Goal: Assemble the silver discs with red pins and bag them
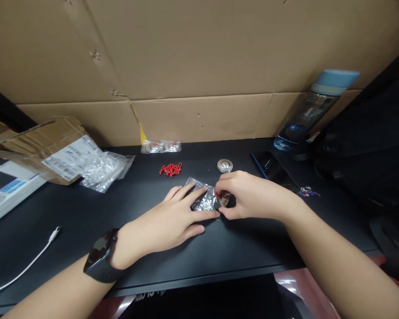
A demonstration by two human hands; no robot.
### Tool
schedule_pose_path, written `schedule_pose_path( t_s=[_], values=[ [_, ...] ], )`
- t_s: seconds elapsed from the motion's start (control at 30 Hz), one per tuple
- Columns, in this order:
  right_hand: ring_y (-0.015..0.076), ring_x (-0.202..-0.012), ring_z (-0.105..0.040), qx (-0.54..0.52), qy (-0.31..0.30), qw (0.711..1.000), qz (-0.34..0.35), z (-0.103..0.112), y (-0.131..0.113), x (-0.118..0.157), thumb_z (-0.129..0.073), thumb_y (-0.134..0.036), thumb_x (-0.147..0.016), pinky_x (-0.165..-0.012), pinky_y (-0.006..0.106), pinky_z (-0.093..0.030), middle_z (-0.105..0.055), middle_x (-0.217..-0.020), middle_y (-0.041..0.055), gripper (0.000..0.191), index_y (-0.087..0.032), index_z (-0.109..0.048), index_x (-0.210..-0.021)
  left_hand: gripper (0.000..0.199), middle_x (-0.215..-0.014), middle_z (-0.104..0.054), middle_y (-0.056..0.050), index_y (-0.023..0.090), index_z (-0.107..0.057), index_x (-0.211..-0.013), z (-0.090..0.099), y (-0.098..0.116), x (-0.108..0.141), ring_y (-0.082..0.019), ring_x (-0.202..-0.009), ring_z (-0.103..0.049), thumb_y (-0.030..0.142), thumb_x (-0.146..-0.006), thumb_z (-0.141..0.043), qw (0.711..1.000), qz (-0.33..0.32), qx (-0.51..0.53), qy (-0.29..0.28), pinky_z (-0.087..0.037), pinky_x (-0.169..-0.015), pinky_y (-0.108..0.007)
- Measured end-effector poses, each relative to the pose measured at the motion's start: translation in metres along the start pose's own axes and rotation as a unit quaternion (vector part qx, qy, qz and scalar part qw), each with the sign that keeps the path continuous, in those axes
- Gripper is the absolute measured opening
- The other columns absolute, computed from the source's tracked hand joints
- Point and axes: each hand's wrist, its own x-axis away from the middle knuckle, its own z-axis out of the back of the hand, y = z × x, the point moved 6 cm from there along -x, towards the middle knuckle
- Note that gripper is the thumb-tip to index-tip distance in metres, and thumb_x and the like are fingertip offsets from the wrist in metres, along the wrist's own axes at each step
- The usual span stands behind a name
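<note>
My left hand (177,217) lies with its fingers spread, pressing a small clear plastic bag (204,201) against the black table. At the bag's right end, my right hand (241,195) pinches a shiny round metal disc (224,200) on edge; a bit of red shows by the fingertips. Whether the disc is partly inside the bag, I cannot tell. Just behind the right hand, another silver disc (224,165) lies flat. A small pile of red cord loops (170,169) sits beyond the left hand. Two bagged discs with red bits (161,146) lie near the cardboard wall.
On the left are an open cardboard box (58,148), crumpled clear bags (104,170) and a white cable (29,264). A dark phone (274,170) and a blue-lidded water bottle (314,110) are on the right, beside a black bag (369,155). Cardboard (199,53) walls the back.
</note>
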Motion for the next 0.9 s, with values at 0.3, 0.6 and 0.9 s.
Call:
schedule_pose_path(
  t_s=[0.3, 0.6, 0.9],
  values=[
    [0.0197, -0.079, -0.066, 0.004, 0.016, 1.0, -0.02, -0.004, 0.002, -0.004, -0.08, -0.027, -0.08, -0.07, 0.028, -0.044, -0.072, -0.091, 0.0045, 0.017, -0.02, -0.069, -0.09, 0.049, -0.171, -0.025, -0.004, 0.049, -0.051, -0.148, -0.001, 0.001, 0.001, -0.046, -0.152, -0.028, 0.036, -0.101, -0.059, 1.0, 0.003, 0.003, -0.011, -0.036, -0.114, -0.069],
    [0.0174, -0.08, -0.066, -0.03, -0.031, 0.999, 0.016, -0.002, 0.01, -0.004, -0.08, -0.017, -0.082, -0.072, 0.026, -0.047, -0.073, -0.089, 0.0031, 0.013, -0.018, -0.074, -0.093, 0.049, -0.168, -0.03, -0.004, 0.051, -0.051, -0.148, 0.001, 0.001, 0.001, -0.044, -0.151, -0.031, 0.038, -0.101, -0.059, 1.0, -0.001, 0.002, 0.005, -0.037, -0.114, -0.066],
    [0.0185, -0.081, -0.066, 0.052, 0.061, 0.997, -0.023, -0.003, 0.011, -0.008, -0.086, -0.031, -0.08, -0.067, 0.027, -0.04, -0.074, -0.09, 0.0002, 0.017, -0.024, -0.072, -0.088, 0.05, -0.17, -0.028, -0.002, 0.049, -0.051, -0.148, 0.002, 0.003, 0.001, -0.039, -0.151, -0.033, 0.034, -0.101, -0.059, 1.0, -0.014, 0.014, 0.011, -0.035, -0.117, -0.062]
  ],
)
